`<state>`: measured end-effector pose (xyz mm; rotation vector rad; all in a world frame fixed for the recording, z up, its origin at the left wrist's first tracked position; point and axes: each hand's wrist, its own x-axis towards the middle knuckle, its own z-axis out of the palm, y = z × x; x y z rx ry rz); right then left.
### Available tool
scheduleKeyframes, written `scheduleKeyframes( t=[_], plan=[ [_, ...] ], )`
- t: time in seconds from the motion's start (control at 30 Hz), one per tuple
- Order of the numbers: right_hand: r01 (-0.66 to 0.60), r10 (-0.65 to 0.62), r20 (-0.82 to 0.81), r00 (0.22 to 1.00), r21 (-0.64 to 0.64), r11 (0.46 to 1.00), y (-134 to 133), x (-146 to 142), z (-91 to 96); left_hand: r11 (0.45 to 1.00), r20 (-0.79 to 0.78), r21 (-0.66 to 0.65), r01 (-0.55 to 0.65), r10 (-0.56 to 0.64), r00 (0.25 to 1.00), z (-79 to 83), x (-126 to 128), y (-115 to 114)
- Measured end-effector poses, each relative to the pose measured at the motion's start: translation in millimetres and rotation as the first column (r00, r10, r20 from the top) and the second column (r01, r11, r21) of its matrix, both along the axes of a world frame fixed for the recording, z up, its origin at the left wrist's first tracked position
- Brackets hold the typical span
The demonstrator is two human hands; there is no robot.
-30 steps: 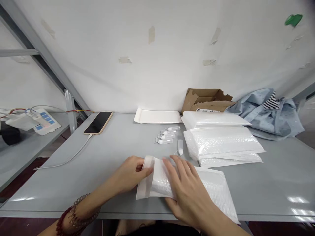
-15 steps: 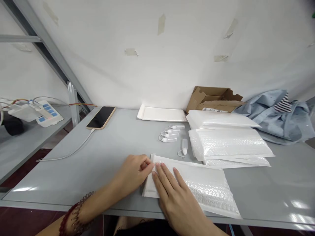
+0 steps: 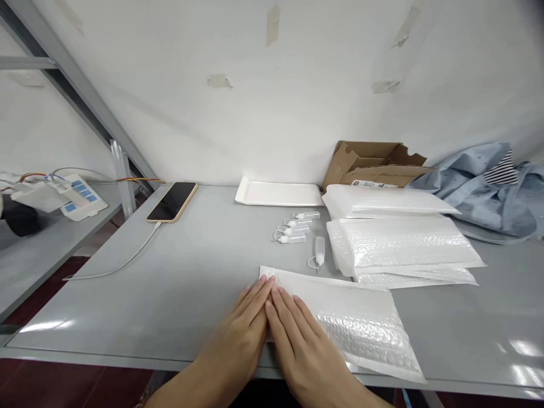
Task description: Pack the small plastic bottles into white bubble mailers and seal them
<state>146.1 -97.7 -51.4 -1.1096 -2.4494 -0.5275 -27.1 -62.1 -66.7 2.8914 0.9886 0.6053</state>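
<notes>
A white bubble mailer [image 3: 361,317] lies flat near the front edge of the grey table [image 3: 170,306]. Both hands press on its left end, side by side, fingertips nearly touching. My left hand [image 3: 246,328] is laid out with stretched fingers over the left edge and hides most of it. Flat on the mailer just beside it, my right hand [image 3: 301,340] has its fingers extended too. Beyond the mailer, several small clear dropper bottles [image 3: 293,239] with tethered caps lie in a row, and one more dropper bottle [image 3: 319,249] lies nearer to me.
More bubble mailers [image 3: 408,243] are stacked at the right, before an open cardboard box [image 3: 374,164] and a blue cloth [image 3: 480,192]. Against the wall lies a white mailer [image 3: 278,194]. A phone [image 3: 173,202] on a cable rests at the left, near a power strip [image 3: 83,195].
My left hand has moved right and flattened from a curled pinch at the mailer's left edge to lie beside my right hand. My right hand stays on the mailer. The view has shifted slightly.
</notes>
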Motion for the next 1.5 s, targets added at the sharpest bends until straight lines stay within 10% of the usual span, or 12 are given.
scheduleKeyframes(
  t=[0.3,0.77,0.93,1.1,1.2,1.3,1.4,1.5],
  plan=[
    [-0.017,0.015,-0.030,0.999,-0.066,0.998,-2,-2,-9.7,0.986,-0.258,-0.167,0.025,-0.068,0.964,30.2,-2,34],
    [0.047,-0.048,0.045,0.998,0.036,0.998,3,-11,-2.3,0.997,-0.067,0.006,0.079,-0.079,0.995,35.1,-30,-5],
    [0.021,-0.020,0.027,0.999,-0.044,0.999,4,-1,26.7,0.975,0.135,0.126,0.182,-0.198,0.971,35.5,-16,10],
    [0.045,-0.045,-0.019,0.999,0.027,0.999,-4,36,77.8,0.942,0.294,-0.168,0.292,-0.235,0.927,80.5,11,25],
    [0.176,-0.160,-0.093,0.983,0.197,0.964,-9,69,111.9,0.897,0.385,-0.386,0.215,-0.055,0.921,113.5,44,45],
    [0.405,-0.353,-0.207,0.913,0.335,0.851,-6,103,133.2,0.647,0.475,-0.709,0.280,0.146,0.868,127.8,86,71],
    [0.412,-0.383,-0.154,0.911,0.265,0.872,12,136,127.5,0.313,0.467,-0.873,0.375,0.306,0.830,122.3,126,97],
    [0.513,-0.516,-0.002,0.856,0.114,0.851,36,165,100.1,0.176,0.386,-0.922,0.344,0.360,0.849,112.4,150,116]
  ],
)
